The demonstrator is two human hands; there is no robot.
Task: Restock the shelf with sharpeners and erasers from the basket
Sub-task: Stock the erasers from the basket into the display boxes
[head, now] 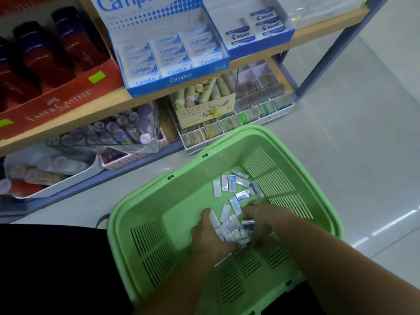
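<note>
Small blue-and-white wrapped erasers (231, 225) are clutched by the left hand (209, 237) and, seemingly, the right hand (264, 215) inside the green plastic basket (227, 138); overfull handfuls could be spilled.

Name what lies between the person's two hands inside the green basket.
A heap of wrapped erasers lies between the left hand and right hand on the basket floor, per the head view.
</note>
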